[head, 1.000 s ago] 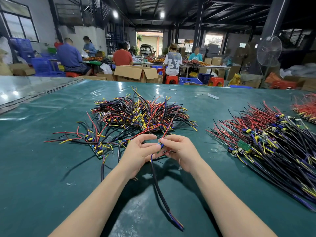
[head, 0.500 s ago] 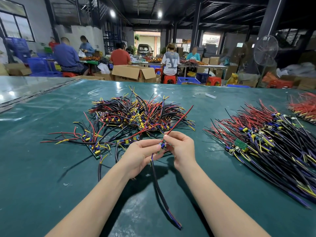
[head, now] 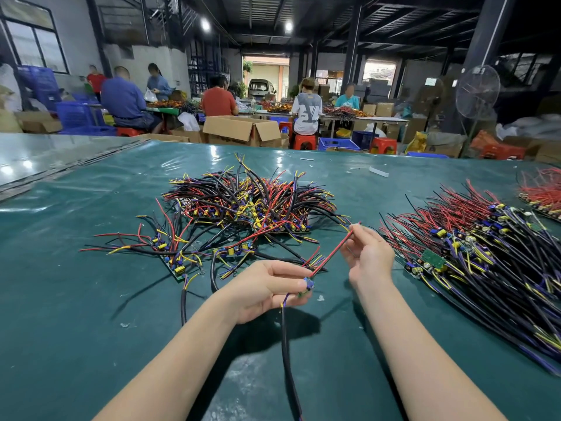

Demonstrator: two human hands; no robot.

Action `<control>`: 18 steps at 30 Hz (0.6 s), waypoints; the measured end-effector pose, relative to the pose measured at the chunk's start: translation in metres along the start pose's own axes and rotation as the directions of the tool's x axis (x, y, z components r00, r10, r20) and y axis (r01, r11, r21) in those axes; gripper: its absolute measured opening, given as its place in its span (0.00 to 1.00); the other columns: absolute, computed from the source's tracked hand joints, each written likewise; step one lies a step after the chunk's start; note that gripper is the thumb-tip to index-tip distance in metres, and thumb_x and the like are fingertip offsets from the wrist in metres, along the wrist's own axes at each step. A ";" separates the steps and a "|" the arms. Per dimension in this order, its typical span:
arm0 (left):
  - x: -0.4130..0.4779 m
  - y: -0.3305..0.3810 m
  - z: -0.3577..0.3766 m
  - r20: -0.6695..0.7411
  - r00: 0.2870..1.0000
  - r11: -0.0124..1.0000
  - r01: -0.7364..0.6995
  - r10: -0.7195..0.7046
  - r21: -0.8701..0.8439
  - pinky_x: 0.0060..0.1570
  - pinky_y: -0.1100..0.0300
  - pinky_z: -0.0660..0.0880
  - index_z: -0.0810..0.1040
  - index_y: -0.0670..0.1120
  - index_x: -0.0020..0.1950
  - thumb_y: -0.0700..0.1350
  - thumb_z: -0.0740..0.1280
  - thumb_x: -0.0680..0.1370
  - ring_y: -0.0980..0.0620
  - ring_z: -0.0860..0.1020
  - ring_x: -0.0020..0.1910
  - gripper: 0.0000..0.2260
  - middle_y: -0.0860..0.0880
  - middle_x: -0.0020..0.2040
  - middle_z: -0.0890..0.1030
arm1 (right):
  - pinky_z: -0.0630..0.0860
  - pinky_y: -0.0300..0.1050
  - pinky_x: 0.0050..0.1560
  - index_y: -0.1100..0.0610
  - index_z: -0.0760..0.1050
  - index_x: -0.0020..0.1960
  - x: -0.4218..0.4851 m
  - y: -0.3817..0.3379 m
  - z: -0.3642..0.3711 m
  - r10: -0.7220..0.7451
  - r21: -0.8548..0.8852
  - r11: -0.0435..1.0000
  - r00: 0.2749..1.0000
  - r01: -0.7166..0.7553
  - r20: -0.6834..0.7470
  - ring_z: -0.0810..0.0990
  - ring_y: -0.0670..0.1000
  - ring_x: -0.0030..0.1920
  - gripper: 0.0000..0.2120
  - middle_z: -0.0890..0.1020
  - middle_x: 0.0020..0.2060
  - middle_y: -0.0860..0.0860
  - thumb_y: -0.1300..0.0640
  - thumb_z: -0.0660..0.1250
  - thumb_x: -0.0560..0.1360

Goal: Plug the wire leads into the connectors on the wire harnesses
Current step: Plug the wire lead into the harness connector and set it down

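My left hand (head: 267,288) pinches a small green board with a blue connector (head: 307,285); a black sheathed cable (head: 287,354) hangs from it toward me. A red wire lead (head: 332,252) runs up and right from the connector. My right hand (head: 368,258) pinches that lead near its far end, between thumb and forefinger. The two hands are apart, with the red lead stretched between them.
A tangled pile of harnesses (head: 249,205) lies beyond my hands on the green table cover (head: 76,314). A larger spread of harnesses (head: 485,256) covers the right side, with a red-wire heap (head: 543,192) at the far right. Several people work at tables behind.
My hands were together at the connector. My right hand has since slid up and right along the red lead, and my left hand has dropped slightly with the board.
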State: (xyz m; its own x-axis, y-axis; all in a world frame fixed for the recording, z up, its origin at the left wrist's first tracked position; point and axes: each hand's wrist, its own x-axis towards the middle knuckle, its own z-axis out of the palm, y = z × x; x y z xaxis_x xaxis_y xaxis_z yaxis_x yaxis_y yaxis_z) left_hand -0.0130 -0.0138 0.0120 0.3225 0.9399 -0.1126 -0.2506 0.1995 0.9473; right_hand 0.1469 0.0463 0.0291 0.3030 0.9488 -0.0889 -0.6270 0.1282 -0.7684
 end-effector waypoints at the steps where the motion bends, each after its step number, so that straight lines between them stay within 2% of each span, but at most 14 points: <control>1: -0.002 0.002 -0.001 0.036 0.999 1.000 0.016 -0.016 0.015 0.35 0.62 0.79 0.84 0.42 0.36 0.28 0.65 0.71 0.51 0.82 0.32 0.13 0.44 0.33 0.83 | 0.70 0.30 0.21 0.58 0.72 0.34 0.000 -0.002 0.000 0.025 -0.012 1.000 1.000 -0.024 0.009 0.70 0.41 0.17 0.12 0.74 0.17 0.45 0.65 0.63 0.76; 4: -0.006 0.005 -0.005 0.088 0.994 0.996 0.050 -0.057 0.076 0.34 0.63 0.78 0.84 0.44 0.37 0.31 0.66 0.70 0.52 0.82 0.32 0.11 0.46 0.34 0.83 | 0.57 0.30 0.17 0.60 0.69 0.33 0.002 -0.005 0.003 0.067 0.015 0.998 0.997 -0.067 0.023 0.62 0.42 0.15 0.12 0.68 0.16 0.45 0.65 0.60 0.76; 6: -0.005 0.005 -0.007 0.088 0.994 0.991 0.048 -0.060 0.124 0.32 0.65 0.77 0.83 0.45 0.39 0.30 0.65 0.73 0.55 0.81 0.31 0.12 0.48 0.33 0.82 | 0.53 0.30 0.17 0.60 0.67 0.32 0.004 -0.006 0.003 0.085 0.054 0.995 0.996 -0.085 -0.003 0.59 0.42 0.15 0.12 0.67 0.15 0.46 0.66 0.58 0.74; 9: -0.005 0.006 -0.009 0.099 0.994 0.972 0.025 -0.049 0.232 0.32 0.68 0.75 0.83 0.48 0.43 0.31 0.65 0.74 0.60 0.79 0.32 0.13 0.53 0.33 0.81 | 0.53 0.31 0.15 0.59 0.67 0.32 0.003 -0.008 0.001 0.166 0.090 0.982 0.986 -0.166 0.009 0.60 0.42 0.14 0.14 0.68 0.15 0.46 0.63 0.59 0.76; 12: -0.007 0.010 -0.014 0.079 0.997 0.963 -0.014 -0.007 0.269 0.32 0.70 0.73 0.81 0.48 0.47 0.31 0.65 0.75 0.61 0.77 0.31 0.12 0.54 0.34 0.81 | 0.59 0.31 0.15 0.58 0.70 0.34 0.004 -0.009 -0.002 0.186 0.089 0.978 0.982 -0.187 0.019 0.65 0.41 0.15 0.15 0.73 0.18 0.47 0.56 0.60 0.79; 13: -0.007 0.012 -0.016 0.048 0.999 0.971 -0.036 0.026 0.235 0.32 0.68 0.74 0.81 0.46 0.47 0.31 0.64 0.75 0.60 0.77 0.31 0.12 0.53 0.34 0.82 | 0.61 0.30 0.16 0.59 0.71 0.35 0.004 -0.009 -0.003 0.157 0.034 0.987 0.988 -0.157 0.001 0.66 0.41 0.15 0.15 0.73 0.20 0.48 0.54 0.60 0.79; 15: -0.005 0.015 -0.018 -0.056 0.992 0.986 -0.103 0.111 0.134 0.34 0.66 0.78 0.80 0.42 0.46 0.29 0.63 0.75 0.58 0.79 0.32 0.10 0.50 0.36 0.82 | 0.61 0.30 0.18 0.58 0.72 0.35 0.004 -0.008 -0.002 0.021 -0.185 0.983 1.000 -0.019 0.006 0.66 0.40 0.16 0.15 0.72 0.23 0.50 0.55 0.61 0.78; 17: -0.003 0.018 -0.019 -0.167 0.964 0.978 -0.202 0.207 0.048 0.35 0.64 0.79 0.78 0.40 0.46 0.28 0.62 0.75 0.55 0.82 0.34 0.10 0.46 0.38 0.81 | 0.61 0.31 0.19 0.58 0.72 0.31 -0.002 -0.004 0.003 -0.139 -0.486 0.850 0.976 0.204 0.167 0.66 0.41 0.18 0.15 0.71 0.24 0.52 0.59 0.63 0.77; 18: -0.002 0.019 -0.020 -0.207 0.946 0.967 -0.253 0.250 0.010 0.36 0.63 0.80 0.77 0.39 0.46 0.27 0.61 0.75 0.54 0.82 0.34 0.09 0.45 0.39 0.81 | 0.61 0.32 0.20 0.57 0.72 0.29 -0.007 -0.002 0.007 -0.148 -0.590 0.749 0.944 0.302 0.295 0.67 0.43 0.19 0.16 0.71 0.24 0.52 0.61 0.64 0.76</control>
State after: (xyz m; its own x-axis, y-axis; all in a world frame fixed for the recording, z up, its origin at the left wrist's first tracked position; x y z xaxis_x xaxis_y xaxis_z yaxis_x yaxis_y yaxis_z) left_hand -0.0366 -0.0066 0.0248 0.0534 0.9962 0.0681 -0.3146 -0.0480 0.9480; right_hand 0.1409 0.0418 0.0358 0.1667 0.9619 0.2167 0.0452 0.2121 -0.9762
